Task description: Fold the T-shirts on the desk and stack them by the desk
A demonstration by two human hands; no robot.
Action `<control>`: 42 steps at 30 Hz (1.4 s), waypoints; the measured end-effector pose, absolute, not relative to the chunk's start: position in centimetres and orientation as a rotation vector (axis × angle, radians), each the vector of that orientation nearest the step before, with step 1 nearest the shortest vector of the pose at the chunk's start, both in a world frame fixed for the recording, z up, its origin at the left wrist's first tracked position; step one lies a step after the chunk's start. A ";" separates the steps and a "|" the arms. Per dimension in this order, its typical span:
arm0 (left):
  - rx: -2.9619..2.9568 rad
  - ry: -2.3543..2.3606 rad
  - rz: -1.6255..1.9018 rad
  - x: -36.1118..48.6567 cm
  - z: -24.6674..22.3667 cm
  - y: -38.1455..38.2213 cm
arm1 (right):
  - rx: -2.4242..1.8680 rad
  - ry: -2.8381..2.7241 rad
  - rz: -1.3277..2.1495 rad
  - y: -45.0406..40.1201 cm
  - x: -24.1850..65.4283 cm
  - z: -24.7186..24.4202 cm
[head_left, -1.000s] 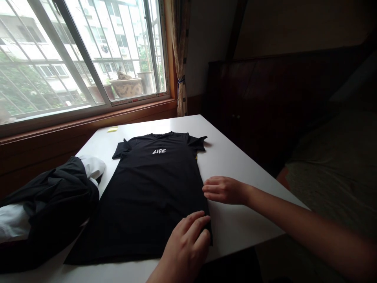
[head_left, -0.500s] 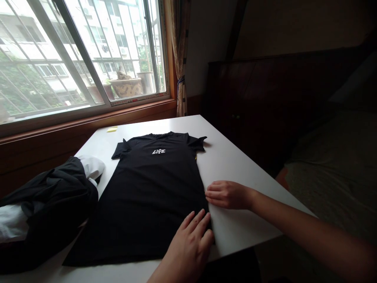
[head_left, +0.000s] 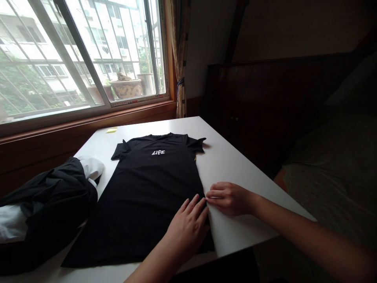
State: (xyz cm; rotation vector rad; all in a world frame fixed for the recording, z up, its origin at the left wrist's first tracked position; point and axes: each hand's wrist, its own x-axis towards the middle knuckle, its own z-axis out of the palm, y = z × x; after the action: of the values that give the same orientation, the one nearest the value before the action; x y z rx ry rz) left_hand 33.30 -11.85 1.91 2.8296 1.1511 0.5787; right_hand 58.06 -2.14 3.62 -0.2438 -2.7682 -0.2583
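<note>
A black T-shirt (head_left: 147, 196) with white lettering on its chest lies flat, its neckline toward the window. Its sides narrow toward the sleeves, and both sleeves stick out. My left hand (head_left: 190, 222) rests flat on the lower right part of the shirt, fingers stretched out and slightly apart. At the shirt's right edge, my right hand (head_left: 226, 197) has its fingers pressed together on the fabric, just beyond the left fingertips. How much cloth sits between those fingers is hidden.
A heap of black and white clothes (head_left: 55, 196) lies left of the shirt on the white table (head_left: 235, 161). A small yellow slip (head_left: 112, 130) is near the table's far left corner. Behind are a barred window (head_left: 88, 51) and a tied curtain (head_left: 180, 67).
My left hand has slid away from me along the shirt, its fingertips now close to my right hand. My right hand has shifted slightly toward me, still at the shirt's edge.
</note>
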 end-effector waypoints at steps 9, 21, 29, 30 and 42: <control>2.873 1.177 0.577 33.4 0.5 -12.1 | -0.524 -2.810 -0.384 3.4 57.3 4.7; 2.825 1.160 0.578 33.3 0.4 -12.1 | -0.163 -3.068 -0.600 7.1 54.7 5.7; 2.775 1.162 0.608 33.3 0.3 -12.1 | -0.008 -3.165 -0.678 6.9 54.3 6.8; 2.772 1.161 0.606 33.3 0.3 -12.1 | 0.019 -3.161 -0.689 6.9 54.2 6.8; 2.700 1.148 0.590 33.0 0.6 -12.0 | 0.162 -3.094 -0.752 7.3 54.4 6.8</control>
State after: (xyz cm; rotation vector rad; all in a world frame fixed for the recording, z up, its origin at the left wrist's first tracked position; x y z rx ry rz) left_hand 33.05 -11.98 0.61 2.7003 1.1475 0.5903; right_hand 54.43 7.26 6.81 0.1623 -3.0937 -0.7519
